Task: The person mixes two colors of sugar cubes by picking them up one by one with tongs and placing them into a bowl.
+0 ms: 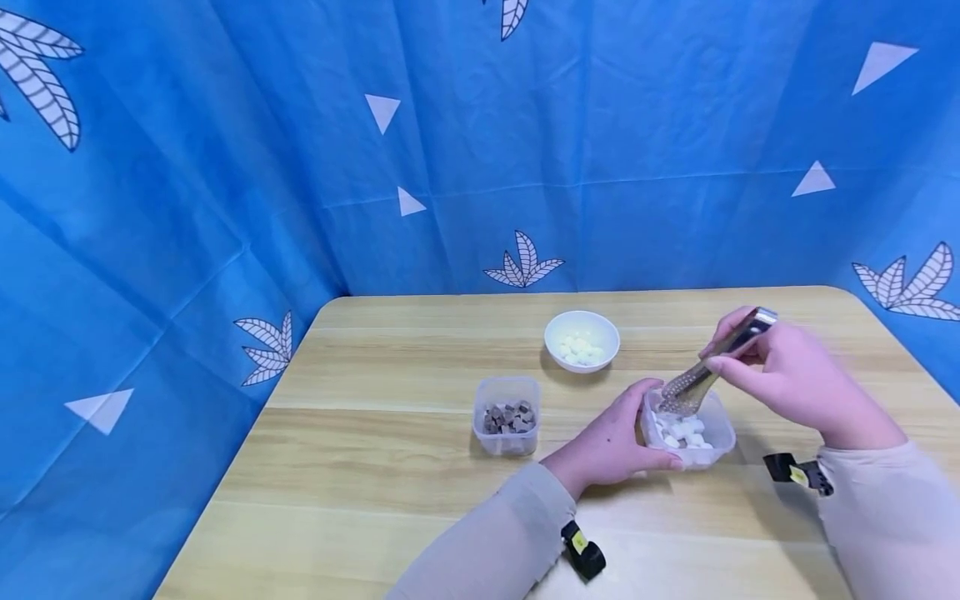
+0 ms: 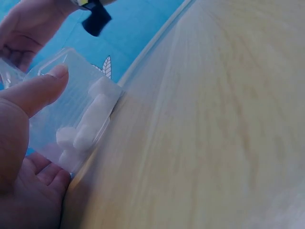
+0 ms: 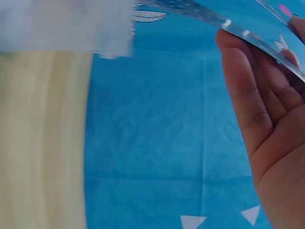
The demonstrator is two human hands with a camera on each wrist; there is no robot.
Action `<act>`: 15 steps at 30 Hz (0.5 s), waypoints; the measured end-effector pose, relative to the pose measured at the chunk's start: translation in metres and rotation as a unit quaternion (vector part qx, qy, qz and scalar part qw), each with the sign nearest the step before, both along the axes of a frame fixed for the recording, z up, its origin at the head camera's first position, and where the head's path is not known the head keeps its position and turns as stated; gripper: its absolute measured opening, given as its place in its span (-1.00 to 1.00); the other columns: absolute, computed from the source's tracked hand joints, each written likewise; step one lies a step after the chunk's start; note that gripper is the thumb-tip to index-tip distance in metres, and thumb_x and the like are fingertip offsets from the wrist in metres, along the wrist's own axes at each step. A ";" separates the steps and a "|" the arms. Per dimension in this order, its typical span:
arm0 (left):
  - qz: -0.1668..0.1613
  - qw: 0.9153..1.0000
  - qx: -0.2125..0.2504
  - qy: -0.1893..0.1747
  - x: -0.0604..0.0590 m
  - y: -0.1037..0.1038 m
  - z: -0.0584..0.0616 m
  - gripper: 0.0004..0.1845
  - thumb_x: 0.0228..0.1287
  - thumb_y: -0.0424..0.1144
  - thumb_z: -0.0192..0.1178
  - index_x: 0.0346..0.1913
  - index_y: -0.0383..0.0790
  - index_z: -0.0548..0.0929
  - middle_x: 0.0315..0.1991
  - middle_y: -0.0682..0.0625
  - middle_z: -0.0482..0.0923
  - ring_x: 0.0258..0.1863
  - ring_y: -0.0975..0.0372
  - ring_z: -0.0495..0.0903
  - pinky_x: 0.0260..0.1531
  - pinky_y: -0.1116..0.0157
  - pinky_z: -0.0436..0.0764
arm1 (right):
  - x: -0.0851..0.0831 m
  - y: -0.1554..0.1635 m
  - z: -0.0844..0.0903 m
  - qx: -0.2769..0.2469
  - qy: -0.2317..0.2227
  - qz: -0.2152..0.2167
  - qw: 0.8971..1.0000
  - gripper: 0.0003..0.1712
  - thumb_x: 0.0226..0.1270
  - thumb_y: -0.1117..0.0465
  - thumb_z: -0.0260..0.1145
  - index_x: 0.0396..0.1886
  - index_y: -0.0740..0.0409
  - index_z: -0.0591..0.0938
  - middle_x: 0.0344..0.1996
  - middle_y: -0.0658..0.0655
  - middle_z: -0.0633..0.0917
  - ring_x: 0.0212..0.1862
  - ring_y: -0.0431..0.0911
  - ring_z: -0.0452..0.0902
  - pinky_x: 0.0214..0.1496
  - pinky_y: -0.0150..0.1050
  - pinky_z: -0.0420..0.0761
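- Head view: table (image 1: 375, 467), pale wood grain; looks smooth, so loose items probably slide
- Your left hand (image 1: 611, 442) is clamped round the plastic tub (image 1: 718, 425); your right hand (image 1: 801, 379) pinches the tongs (image 1: 693, 385); the two are apart
- Tongs: shiny metal, broad perforated ends, dipped into the tub; likely light and springy; squeeze mid-arm; contact with the pieces, can't tell
- Plastic tub: right side, nearer you than the bowl; translucent, rounded corners; likely light, walls may flex; hold opposite sides low, go easy
- Bowl (image 1: 581, 322): white, round, smooth; pale pieces (image 1: 581, 348) inside
- Second tub (image 1: 506, 446): translucent, left of your left hand; dark pieces (image 1: 510, 418) inside, blocky
- White pieces (image 1: 684, 431): rounded, matte, in your held tub; probably light, maybe soft; grip mid-body, gently
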State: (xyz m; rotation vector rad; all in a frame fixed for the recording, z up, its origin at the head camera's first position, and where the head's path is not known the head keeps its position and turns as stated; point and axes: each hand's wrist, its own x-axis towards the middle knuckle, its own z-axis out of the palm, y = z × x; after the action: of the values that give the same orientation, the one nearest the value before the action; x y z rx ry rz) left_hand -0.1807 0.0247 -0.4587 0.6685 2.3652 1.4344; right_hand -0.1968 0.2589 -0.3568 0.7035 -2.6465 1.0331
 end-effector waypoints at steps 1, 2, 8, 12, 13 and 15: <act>0.001 1.000 0.000 -0.004 0.000 0.000 0.000 0.09 0.06 0.00 0.57 0.57 0.21 0.10 0.46 0.24 0.23 0.40 0.36 0.26 0.41 0.21 0.24 | 0.000 -0.002 -0.002 0.015 0.003 0.006 1.000 -0.80 0.31 0.28 0.45 -0.14 0.05 0.61 -0.36 -0.04 0.69 -0.49 -0.23 0.53 -0.55 -0.37 0.43; 0.003 1.000 -0.001 -0.008 0.000 -0.001 0.000 0.09 0.06 0.01 0.57 0.57 0.22 0.10 0.46 0.23 0.23 0.40 0.36 0.25 0.41 0.21 0.24 | -0.001 -0.003 -0.004 0.028 0.006 0.011 1.000 -0.79 0.32 0.25 0.45 -0.14 0.05 0.59 -0.38 -0.05 0.69 -0.48 -0.24 0.54 -0.52 -0.37 0.47; 0.003 1.000 -0.004 -0.007 0.000 -0.002 0.000 0.08 0.06 0.01 0.57 0.56 0.24 0.10 0.48 0.20 0.21 0.42 0.36 0.23 0.41 0.22 0.24 | -0.002 -0.009 -0.005 0.072 0.004 0.017 0.997 -0.81 0.34 0.17 0.44 -0.19 0.05 0.59 -0.44 -0.11 0.66 -0.45 -0.28 0.54 -0.43 -0.32 0.57; 0.001 1.000 -0.005 -0.006 -0.001 -0.001 0.001 0.07 0.06 0.01 0.57 0.55 0.27 0.10 0.47 0.21 0.23 0.41 0.36 0.24 0.41 0.22 0.25 | 0.000 -0.008 -0.004 0.083 -0.024 0.025 0.996 -0.80 0.36 0.15 0.43 -0.16 0.07 0.58 -0.44 -0.12 0.67 -0.44 -0.27 0.55 -0.44 -0.31 0.59; 0.001 1.000 -0.006 -0.006 -0.001 -0.001 0.001 0.07 0.06 0.01 0.57 0.55 0.27 0.10 0.47 0.21 0.24 0.41 0.37 0.24 0.41 0.22 0.25 | 0.000 -0.008 -0.004 0.083 -0.032 0.028 0.996 -0.79 0.36 0.15 0.43 -0.15 0.08 0.58 -0.44 -0.12 0.68 -0.44 -0.26 0.55 -0.43 -0.30 0.59; 0.000 1.000 -0.006 -0.008 -0.002 0.000 0.000 0.06 0.07 0.01 0.56 0.54 0.29 0.11 0.46 0.22 0.25 0.40 0.37 0.25 0.41 0.22 0.26 | 0.000 -0.008 -0.005 0.084 -0.048 0.035 0.995 -0.79 0.38 0.15 0.41 -0.13 0.08 0.57 -0.43 -0.12 0.68 -0.44 -0.25 0.55 -0.43 -0.30 0.59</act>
State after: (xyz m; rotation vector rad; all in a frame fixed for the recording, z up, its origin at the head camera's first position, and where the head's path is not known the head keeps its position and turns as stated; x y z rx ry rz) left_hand -0.1823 0.0243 -0.4584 0.6506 2.3607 1.4185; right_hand -0.1967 0.2505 -0.3621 0.8055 -2.8364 0.8898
